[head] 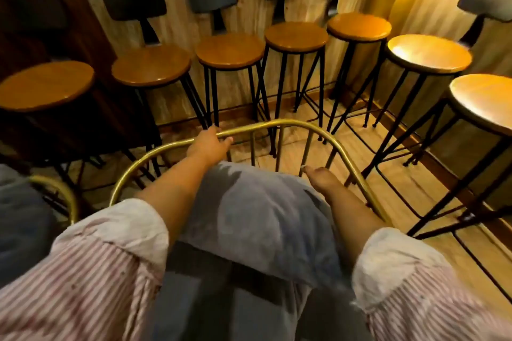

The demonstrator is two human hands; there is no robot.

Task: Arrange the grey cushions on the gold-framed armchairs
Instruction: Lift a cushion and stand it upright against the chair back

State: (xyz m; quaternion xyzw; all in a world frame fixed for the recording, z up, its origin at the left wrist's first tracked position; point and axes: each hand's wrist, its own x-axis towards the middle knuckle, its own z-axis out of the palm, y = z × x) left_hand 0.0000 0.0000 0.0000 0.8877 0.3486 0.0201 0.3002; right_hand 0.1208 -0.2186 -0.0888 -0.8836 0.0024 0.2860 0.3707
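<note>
A grey cushion [263, 219] leans upright against the curved back of a gold-framed armchair [299, 126] right below me. My left hand [209, 145] is closed over the top rail of the gold frame, left of the cushion. My right hand [322, 178] rests on the cushion's upper right corner, its fingers hidden behind the fabric. A second gold-framed armchair [59, 194] with a grey cushion [19, 219] shows at the left edge.
Several tall bar stools with round wooden seats and black legs stand in a row behind the armchair, such as one stool [230, 50] and another at the right [428, 52]. A wood-panelled wall [249, 14] runs behind them. Wooden floor [415, 183] lies to the right.
</note>
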